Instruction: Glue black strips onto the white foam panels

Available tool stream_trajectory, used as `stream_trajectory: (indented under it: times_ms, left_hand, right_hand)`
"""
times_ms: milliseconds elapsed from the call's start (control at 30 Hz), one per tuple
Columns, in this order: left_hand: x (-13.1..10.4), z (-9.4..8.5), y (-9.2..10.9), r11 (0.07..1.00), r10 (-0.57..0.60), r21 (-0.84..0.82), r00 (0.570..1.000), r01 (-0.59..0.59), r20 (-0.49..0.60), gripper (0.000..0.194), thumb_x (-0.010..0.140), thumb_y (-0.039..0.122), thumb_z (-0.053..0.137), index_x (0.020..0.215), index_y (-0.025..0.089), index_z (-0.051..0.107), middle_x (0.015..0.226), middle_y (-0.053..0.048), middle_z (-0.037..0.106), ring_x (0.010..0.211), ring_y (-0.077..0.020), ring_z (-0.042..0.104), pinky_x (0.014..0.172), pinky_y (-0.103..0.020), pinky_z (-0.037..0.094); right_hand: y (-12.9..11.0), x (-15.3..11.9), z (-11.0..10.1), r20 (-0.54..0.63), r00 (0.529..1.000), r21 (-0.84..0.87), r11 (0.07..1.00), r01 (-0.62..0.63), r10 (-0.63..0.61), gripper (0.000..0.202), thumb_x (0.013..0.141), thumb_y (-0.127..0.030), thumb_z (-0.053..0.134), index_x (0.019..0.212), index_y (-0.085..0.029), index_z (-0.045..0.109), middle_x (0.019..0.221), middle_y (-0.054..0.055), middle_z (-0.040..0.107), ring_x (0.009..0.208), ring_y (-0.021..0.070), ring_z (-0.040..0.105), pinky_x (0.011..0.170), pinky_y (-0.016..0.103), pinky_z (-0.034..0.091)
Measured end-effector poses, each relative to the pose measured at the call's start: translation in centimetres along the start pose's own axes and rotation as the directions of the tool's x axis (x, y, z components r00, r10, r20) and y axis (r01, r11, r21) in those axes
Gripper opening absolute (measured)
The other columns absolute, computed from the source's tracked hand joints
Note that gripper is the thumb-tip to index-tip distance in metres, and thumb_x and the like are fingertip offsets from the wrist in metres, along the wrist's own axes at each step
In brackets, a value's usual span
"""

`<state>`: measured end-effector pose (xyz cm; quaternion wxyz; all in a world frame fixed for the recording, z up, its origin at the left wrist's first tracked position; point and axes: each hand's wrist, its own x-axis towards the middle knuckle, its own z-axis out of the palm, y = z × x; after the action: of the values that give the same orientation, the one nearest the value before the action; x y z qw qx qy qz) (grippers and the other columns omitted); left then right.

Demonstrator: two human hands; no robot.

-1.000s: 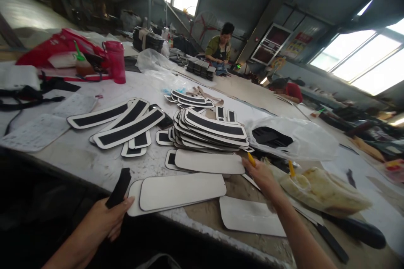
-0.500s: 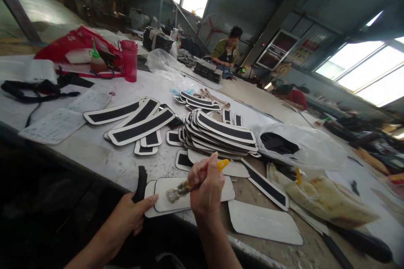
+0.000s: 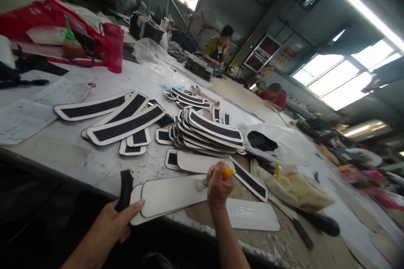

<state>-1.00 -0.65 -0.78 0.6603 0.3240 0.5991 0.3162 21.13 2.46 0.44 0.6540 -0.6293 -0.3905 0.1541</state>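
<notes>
My left hand (image 3: 115, 220) is closed at the near table edge, its thumb on the left end of two overlapping white panels (image 3: 173, 193). A short black strip (image 3: 126, 189) sticks up from between that thumb and the fingers. My right hand (image 3: 219, 187) grips a brush by its yellow handle (image 3: 227, 173). The brush's bristles, partly hidden by my fingers, rest near the right end of the upper panel. Another white panel (image 3: 252, 214) lies flat to the right, with a shiny wet-looking surface. Behind my right hand is a further pale panel (image 3: 195, 163).
A pile of curved white pieces with black centres (image 3: 214, 128) stands mid-table, with more (image 3: 126, 126) to its left. On the right lie a plastic-wrapped container (image 3: 299, 189) and a black-handled knife (image 3: 301, 233). A pink bottle (image 3: 113, 48) stands at back left. Two people work farther back.
My right hand has drawn the brush rightward along the upper panel, from near its left end towards its right. My left hand keeps its hold. The camera view has turned slightly right.
</notes>
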Motion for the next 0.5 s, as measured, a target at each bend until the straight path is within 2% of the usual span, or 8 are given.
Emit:
stream_trajectory:
  times_ms: [200,333,400,433,500]
  left_hand:
    - [0.6,-0.1,-0.9,0.999,-0.009,0.042,1.000,0.009,-0.016,0.052,0.059,0.060,0.064,0.043,0.019,0.037,0.033,0.008,0.029,0.032,-0.0062,0.028,0.036,-0.019,0.020]
    - [0.7,0.0,-1.1,0.999,-0.022,0.047,0.999,0.025,-0.048,0.050,0.060,0.060,0.064,0.046,0.019,0.040,0.034,0.007,0.030,0.033,-0.0064,0.029,0.037,-0.019,0.018]
    - [0.6,0.1,-1.0,0.999,-0.022,0.047,0.998,0.025,-0.054,0.049,0.060,0.060,0.065,0.047,0.019,0.041,0.034,0.008,0.030,0.034,-0.0059,0.027,0.037,-0.019,0.018]
    - [0.5,0.1,-0.9,0.999,-0.016,0.048,0.999,0.018,-0.050,0.049,0.060,0.059,0.065,0.047,0.019,0.041,0.034,0.008,0.029,0.034,-0.0057,0.027,0.037,-0.019,0.018]
    - [0.1,0.3,-0.5,0.999,0.005,0.048,0.999,-0.003,-0.032,0.048,0.061,0.059,0.064,0.048,0.018,0.041,0.036,0.008,0.029,0.035,-0.0051,0.027,0.037,-0.018,0.019]
  right_hand:
    - [0.9,1.9,-2.2,-0.075,0.985,-0.181,0.973,0.142,-0.157,0.040,0.088,-0.046,0.041,0.057,-0.021,0.038,0.045,-0.007,0.037,0.040,0.0083,0.035,0.043,0.023,0.029]
    - [-0.2,2.7,-3.7,-0.093,0.972,-0.195,0.962,0.193,-0.214,0.040,0.086,-0.045,0.044,0.056,-0.020,0.041,0.048,-0.005,0.039,0.044,0.0090,0.037,0.047,0.025,0.031]
    - [-1.6,2.3,-3.4,-0.104,0.972,-0.095,0.975,0.200,-0.210,0.040,0.086,-0.045,0.045,0.056,-0.020,0.039,0.049,-0.006,0.037,0.044,0.0087,0.036,0.046,0.024,0.030]
    - [-2.5,1.8,-2.9,-0.107,0.979,0.013,0.984,0.176,-0.174,0.039,0.087,-0.044,0.046,0.057,-0.020,0.038,0.048,-0.007,0.035,0.043,0.0082,0.035,0.043,0.023,0.028]
    - [-4.0,0.2,-1.0,-0.067,0.997,0.296,0.954,0.045,-0.027,0.038,0.087,-0.044,0.046,0.058,-0.020,0.036,0.048,-0.008,0.030,0.040,0.0069,0.030,0.039,0.021,0.023]
